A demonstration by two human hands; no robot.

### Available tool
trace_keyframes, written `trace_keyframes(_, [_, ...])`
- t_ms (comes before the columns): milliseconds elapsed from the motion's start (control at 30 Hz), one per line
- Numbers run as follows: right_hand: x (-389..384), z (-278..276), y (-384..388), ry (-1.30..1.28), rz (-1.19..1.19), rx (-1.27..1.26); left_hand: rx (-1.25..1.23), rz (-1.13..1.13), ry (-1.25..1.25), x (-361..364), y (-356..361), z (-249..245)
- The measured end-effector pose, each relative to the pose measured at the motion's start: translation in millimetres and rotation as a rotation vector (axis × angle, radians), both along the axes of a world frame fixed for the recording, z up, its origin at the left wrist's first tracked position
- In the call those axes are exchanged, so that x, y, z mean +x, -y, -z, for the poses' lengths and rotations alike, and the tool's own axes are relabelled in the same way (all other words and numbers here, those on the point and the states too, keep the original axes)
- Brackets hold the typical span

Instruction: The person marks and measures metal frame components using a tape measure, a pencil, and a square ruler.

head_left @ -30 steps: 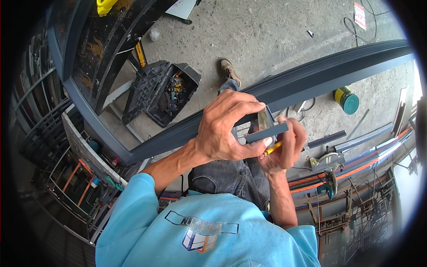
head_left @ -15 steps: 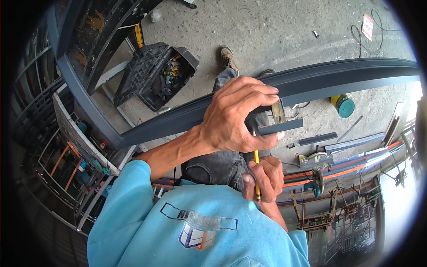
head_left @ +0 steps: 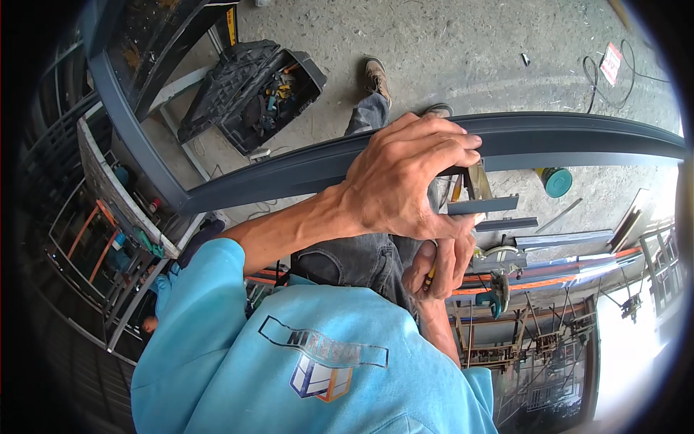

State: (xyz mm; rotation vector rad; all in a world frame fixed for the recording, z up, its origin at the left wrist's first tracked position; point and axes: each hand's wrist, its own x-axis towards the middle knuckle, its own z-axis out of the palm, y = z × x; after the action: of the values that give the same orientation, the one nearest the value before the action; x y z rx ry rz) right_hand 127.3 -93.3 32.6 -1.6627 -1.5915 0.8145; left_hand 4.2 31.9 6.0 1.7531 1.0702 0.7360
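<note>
My left hand (head_left: 413, 177) is closed round a short dark grey metal profile piece (head_left: 483, 206), holding it against the long dark grey frame bar (head_left: 564, 137). The fingers lie over the bar, while the thumb presses the piece's near edge. Just below, my right hand (head_left: 442, 269) grips a yellow pencil (head_left: 430, 277). The pencil slants up behind my left thumb, its far end showing beside the profile piece near the bar's underside. My left hand hides its middle.
An open black toolbox (head_left: 253, 98) with tools stands on the concrete floor beyond the bar. Right of my hands are a green-lidded can (head_left: 557, 182), a miter saw (head_left: 499, 293) and metal lengths (head_left: 571, 239). Another person's blue sleeve (head_left: 163, 289) shows at left.
Both hands and the profile piece have moved right in view. The right hand has risen closer to the left, and the pencil now tilts and reaches up beside the profile piece.
</note>
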Motion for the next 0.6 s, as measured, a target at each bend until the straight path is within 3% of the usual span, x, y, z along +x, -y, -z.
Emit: trace_keyframes(600, [-7.3,-8.6,-8.2,0.055,0.022,-0.047,0.028,0.016,-0.004,-0.8,-1.5,0.5])
